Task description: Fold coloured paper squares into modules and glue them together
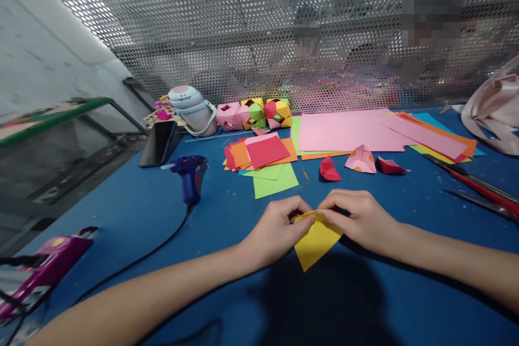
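A yellow paper square lies on the blue table in front of me, folded at its top. My left hand pinches the paper's upper left edge with curled fingers. My right hand presses and pinches the upper right edge, and the fingertips of both hands meet at the top fold. The lower corner of the paper points toward me.
Behind my hands lie small coloured paper squares, large pink sheets, folded red and pink pieces, paper balls, a blue glue gun with its cord, a phone, scissors, a pink bag. Persons sit behind the mesh screen.
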Action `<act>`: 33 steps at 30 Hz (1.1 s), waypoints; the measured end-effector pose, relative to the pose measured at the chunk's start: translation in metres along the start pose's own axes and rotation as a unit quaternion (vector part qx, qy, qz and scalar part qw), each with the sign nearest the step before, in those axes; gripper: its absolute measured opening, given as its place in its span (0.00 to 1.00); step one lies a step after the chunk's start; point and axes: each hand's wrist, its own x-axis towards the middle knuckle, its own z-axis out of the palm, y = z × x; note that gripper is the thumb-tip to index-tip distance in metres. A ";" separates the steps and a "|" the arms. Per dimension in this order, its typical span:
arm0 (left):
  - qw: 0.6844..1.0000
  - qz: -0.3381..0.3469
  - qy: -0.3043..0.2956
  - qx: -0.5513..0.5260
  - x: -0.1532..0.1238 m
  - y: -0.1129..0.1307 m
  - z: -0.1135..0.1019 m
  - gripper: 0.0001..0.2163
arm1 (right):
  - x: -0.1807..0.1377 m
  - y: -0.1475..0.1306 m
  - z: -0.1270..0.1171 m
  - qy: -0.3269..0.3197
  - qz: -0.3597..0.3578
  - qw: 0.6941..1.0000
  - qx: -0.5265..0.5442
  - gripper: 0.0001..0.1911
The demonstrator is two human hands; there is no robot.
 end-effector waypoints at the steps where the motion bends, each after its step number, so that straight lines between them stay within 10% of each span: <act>1: 1.000 0.003 -0.005 0.011 0.000 0.001 0.000 0.07 | 0.000 0.001 0.001 -0.005 -0.013 1.000 -0.004 0.08; 5: 0.998 0.031 0.000 0.048 -0.001 0.004 0.001 0.04 | -0.001 0.000 0.002 -0.004 -0.055 0.998 0.018 0.08; 15: 0.991 -0.075 0.047 -0.095 0.006 -0.003 0.003 0.07 | 0.003 -0.001 0.002 0.057 0.140 0.984 0.093 0.08; 26: 0.999 -0.003 -0.024 -0.027 -0.006 0.004 0.009 0.02 | 0.000 -0.007 0.006 0.021 -0.026 0.997 0.068 0.06; 33: 0.990 -0.059 0.083 -0.093 -0.002 0.001 0.005 0.05 | -0.001 -0.006 0.007 0.028 0.120 0.990 0.068 0.05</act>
